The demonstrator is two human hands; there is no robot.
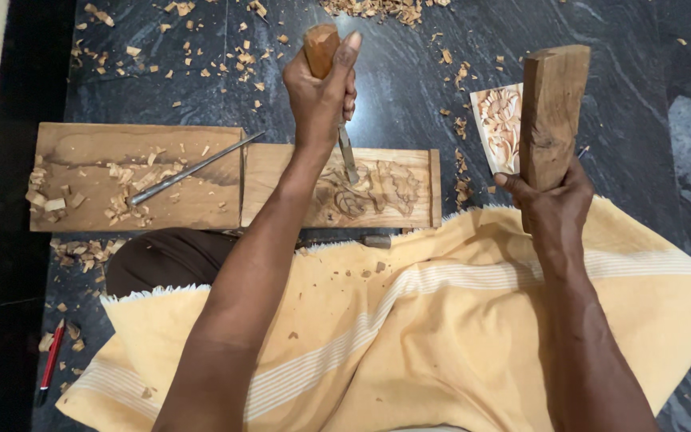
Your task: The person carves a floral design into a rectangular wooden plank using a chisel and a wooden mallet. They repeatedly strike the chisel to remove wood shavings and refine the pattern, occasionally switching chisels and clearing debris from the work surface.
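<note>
Two hands work over a carved wooden panel that lies flat on the dark stone floor, just beyond the person's lap. The left hand is wrapped tight around the wooden handle of a chisel, whose metal blade slants down onto the relief carving. The right hand is clamped on the lower end of a wooden block, held upright and raised, well apart from the chisel. Left of the panel, touching it, lies a plain board strewn with chips, a thin metal rod across it. Behind the block leans a small carved piece. A yellow cloth covers the lap, and a red pencil lies at far left.
</note>
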